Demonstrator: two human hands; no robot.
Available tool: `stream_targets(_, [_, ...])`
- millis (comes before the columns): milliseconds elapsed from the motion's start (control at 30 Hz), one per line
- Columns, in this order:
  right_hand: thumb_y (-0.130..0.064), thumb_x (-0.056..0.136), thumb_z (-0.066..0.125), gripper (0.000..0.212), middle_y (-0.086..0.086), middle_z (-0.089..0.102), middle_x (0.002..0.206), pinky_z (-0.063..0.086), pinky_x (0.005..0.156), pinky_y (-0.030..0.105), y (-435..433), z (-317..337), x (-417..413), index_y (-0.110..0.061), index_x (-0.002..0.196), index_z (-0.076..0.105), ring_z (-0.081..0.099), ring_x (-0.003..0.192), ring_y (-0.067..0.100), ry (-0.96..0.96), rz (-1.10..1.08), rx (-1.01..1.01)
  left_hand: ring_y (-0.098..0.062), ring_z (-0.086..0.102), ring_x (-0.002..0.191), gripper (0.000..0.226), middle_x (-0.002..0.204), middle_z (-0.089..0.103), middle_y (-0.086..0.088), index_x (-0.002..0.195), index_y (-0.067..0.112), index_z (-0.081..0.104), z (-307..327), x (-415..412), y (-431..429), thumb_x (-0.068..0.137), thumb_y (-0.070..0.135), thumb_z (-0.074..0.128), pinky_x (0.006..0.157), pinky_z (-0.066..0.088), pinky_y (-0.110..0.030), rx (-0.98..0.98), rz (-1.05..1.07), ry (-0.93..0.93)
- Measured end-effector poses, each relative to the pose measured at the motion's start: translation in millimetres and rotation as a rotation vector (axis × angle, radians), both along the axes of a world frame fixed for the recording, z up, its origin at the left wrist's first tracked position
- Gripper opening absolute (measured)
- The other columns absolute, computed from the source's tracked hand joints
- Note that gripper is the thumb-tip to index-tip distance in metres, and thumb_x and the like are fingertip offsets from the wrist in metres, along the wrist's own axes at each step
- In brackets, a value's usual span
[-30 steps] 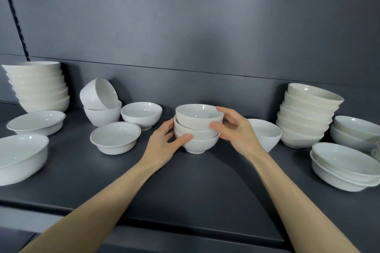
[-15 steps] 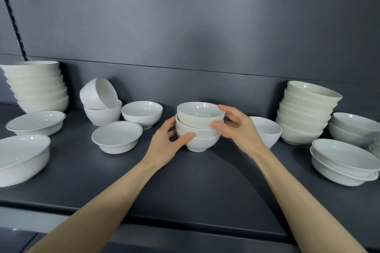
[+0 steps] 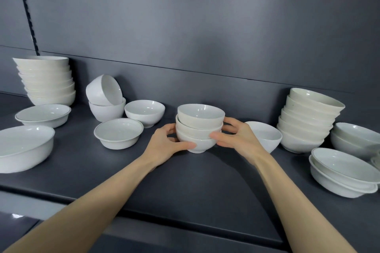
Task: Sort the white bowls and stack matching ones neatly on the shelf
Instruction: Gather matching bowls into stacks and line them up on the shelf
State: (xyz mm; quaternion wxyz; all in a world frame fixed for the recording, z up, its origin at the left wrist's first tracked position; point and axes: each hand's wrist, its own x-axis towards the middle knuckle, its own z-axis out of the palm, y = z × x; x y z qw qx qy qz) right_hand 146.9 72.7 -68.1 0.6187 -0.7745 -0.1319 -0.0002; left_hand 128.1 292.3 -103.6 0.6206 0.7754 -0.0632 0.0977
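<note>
free shelf front [image 3: 195,187], bowls [image 3: 118,133] either side

On the shelf [image 3: 185,181], the three-bowl stack [image 3: 200,127] stands centre, a single bowl [image 3: 267,137] just right, a tall stack [image 3: 48,80] far left.

Arms outstretched, left hand [image 3: 164,146] and right hand [image 3: 241,140] curled inward

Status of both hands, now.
Left hand: curled round the stack of three small bowls, holding it.
Right hand: holding the same stack from the other side.
</note>
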Motion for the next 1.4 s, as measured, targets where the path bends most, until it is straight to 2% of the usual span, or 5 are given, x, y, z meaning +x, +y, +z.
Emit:
stream_targets(467, [-0.008, 0.077, 0.079, 0.06, 0.004, 0.071, 0.11, 0.06, 0.082, 0.035, 61, 74, 19, -0.009, 0.132, 0.054, 0.07, 0.1, 0.016, -0.113, 0.132, 0.008, -0.01, 0.067, 0.096, 0.068, 0.104, 0.069, 0.005, 0.108, 0.019, 0.064, 75, -3, 57, 0.047, 0.028, 0.094, 0.085, 0.053, -0.026, 0.025, 0.168, -0.119])
stream_targets(833, [-0.005, 0.076, 0.079, 0.058, 0.013, 0.069, 0.111, 0.06, 0.079, 0.035, 148, 64, 84, -0.006, 0.129, 0.055, 0.07, 0.099, 0.022, -0.052, 0.173, 0.038, -0.003, 0.06, 0.076, 0.041, 0.089, 0.066, 0.006, 0.092, 0.02, 0.06, 76, 49, 139, 0.064, 0.006, 0.086, 0.059, 0.046, -0.004, 0.078, 0.168, -0.086])
stream_targets(1167, [-0.008, 0.075, 0.08, 0.058, 0.007, 0.07, 0.113, 0.055, 0.091, 0.044, 158, 44, 112, -0.014, 0.128, 0.057, 0.067, 0.104, 0.02, 0.001, 0.166, -0.058, -0.031, 0.066, 0.097, 0.074, 0.1, 0.071, -0.016, 0.095, 0.002, 0.063, 54, 74, 153, 0.039, 0.043, 0.092, 0.087, 0.053, -0.046, 0.229, 0.209, 0.016])
stream_targets(1233, [-0.012, 0.073, 0.081, 0.062, 0.005, 0.07, 0.114, 0.053, 0.094, 0.046, 158, 41, 114, -0.015, 0.13, 0.056, 0.066, 0.107, 0.02, 0.011, 0.155, -0.082, -0.032, 0.065, 0.092, 0.081, 0.096, 0.069, -0.016, 0.092, 0.004, 0.062, 52, 76, 152, 0.033, 0.053, 0.086, 0.084, 0.054, -0.044, 0.268, 0.209, 0.044])
stream_targets(1400, [-0.005, 0.075, 0.079, 0.062, 0.006, 0.07, 0.115, 0.058, 0.087, 0.043, 156, 35, 114, -0.014, 0.131, 0.055, 0.067, 0.105, 0.02, 0.025, 0.174, -0.028, -0.014, 0.042, 0.064, 0.049, 0.066, 0.044, 0.004, 0.069, 0.016, 0.044, 47, 79, 149, 0.059, 0.028, 0.09, 0.059, 0.034, -0.024, 0.261, 0.194, 0.038])
